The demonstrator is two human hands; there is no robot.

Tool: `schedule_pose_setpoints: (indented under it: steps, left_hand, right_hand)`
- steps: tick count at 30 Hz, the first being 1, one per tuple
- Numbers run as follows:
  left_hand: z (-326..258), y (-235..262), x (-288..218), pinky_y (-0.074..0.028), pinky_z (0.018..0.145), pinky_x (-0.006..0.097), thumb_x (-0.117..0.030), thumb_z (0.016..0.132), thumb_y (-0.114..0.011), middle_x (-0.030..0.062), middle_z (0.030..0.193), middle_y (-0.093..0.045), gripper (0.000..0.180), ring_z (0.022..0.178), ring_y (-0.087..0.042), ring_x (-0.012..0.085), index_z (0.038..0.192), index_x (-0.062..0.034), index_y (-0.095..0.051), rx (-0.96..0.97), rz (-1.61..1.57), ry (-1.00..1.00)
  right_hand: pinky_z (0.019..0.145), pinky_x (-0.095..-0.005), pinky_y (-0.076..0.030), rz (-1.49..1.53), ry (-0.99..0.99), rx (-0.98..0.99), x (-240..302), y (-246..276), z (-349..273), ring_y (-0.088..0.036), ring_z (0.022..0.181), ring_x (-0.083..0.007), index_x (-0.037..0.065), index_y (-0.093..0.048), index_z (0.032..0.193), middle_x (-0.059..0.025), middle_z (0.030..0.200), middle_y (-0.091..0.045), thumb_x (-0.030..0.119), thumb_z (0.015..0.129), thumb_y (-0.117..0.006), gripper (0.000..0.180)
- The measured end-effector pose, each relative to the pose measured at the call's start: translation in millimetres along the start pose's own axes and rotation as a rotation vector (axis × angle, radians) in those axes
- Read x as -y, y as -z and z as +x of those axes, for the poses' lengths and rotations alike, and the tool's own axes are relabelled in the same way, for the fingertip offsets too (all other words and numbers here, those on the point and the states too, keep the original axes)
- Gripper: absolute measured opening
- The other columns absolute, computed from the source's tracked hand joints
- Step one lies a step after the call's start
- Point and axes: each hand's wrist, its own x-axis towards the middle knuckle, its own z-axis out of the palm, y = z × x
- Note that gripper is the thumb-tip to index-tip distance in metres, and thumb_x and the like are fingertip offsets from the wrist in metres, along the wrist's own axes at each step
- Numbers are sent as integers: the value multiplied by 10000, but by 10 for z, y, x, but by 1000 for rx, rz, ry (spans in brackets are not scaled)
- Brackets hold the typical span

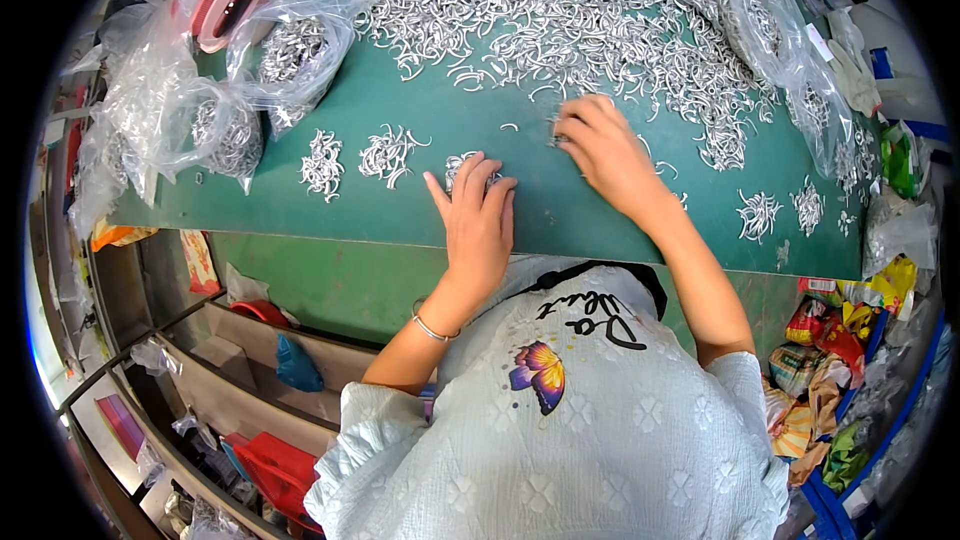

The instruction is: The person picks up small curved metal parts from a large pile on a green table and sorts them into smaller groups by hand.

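Silver hooks: big heap (560, 10) lies just beyond right hand (600, 145), fingers curled, raking its near edge; left hand (478, 215) flat, spread over small cluster (462, 168).

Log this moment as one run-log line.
left hand: flat on small hook pile | right hand: fingering hooks beside big heap | green table

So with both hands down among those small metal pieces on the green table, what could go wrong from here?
The left hand lies on a small pile not far from the green table front edge; a sweep could push pieces off onto the shelves below. The right hand works at the fringe of the big heap, so strays might blur the sorted little piles. The clear bags at the left could snag.
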Motion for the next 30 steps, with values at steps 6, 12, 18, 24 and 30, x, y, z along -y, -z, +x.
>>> schedule_pose_setpoints:
  steps: [6, 12, 18, 24, 30]
  left_hand:
    - [65, 19, -102, -161, 1110, 632, 43, 814, -627, 87, 1221, -546, 273, 1247, -479, 306, 1062, -71, -622, -44, -113, 20]
    - [436, -155, -163, -330, 1020, 520, 23, 826, -610, 115, 1198, -551, 295, 1129, -518, 317, 1113, -44, -612, -79, 20, -8]
    - [612, -237, -62, -435, 832, 416, 45, 823, -590, 127, 988, -564, 211, 920, -545, 317, 1026, -6, -619, -61, -92, -26]
    - [565, -251, -159, -463, 743, 398, 81, 778, -585, 133, 934, -567, 193, 859, -559, 314, 951, 8, -630, -51, -187, -48]
    - [556, -210, -280, -467, 727, 405, 65, 816, -583, 135, 918, -570, 181, 845, -567, 321, 976, -6, -629, -52, -348, 14]
  right_hand:
    - [658, -224, -458, 530, -622, -121, -214, 414, -285, -576, 783, -84, -2, -635, 999, -25, 956, -658, -14, 900, -602, 105]
    - [669, -277, -484, 263, -553, -335, -260, 563, -291, -602, 795, -152, 24, -645, 1080, -87, 983, -650, 18, 874, -633, 206]
    - [939, -393, -384, -215, -207, -3, 114, 348, -356, -472, 1134, -298, 60, -603, 1125, -85, 1216, -532, 131, 695, -797, 477]
    - [775, -332, -454, 4, -290, -149, -239, 370, -376, -582, 921, -237, 9, -631, 989, -80, 994, -615, 32, 742, -744, 272]
    - [725, -240, -484, 733, -779, -377, -487, 612, -424, -591, 860, -103, -3, -613, 1137, -46, 1036, -642, 64, 938, -594, 211]
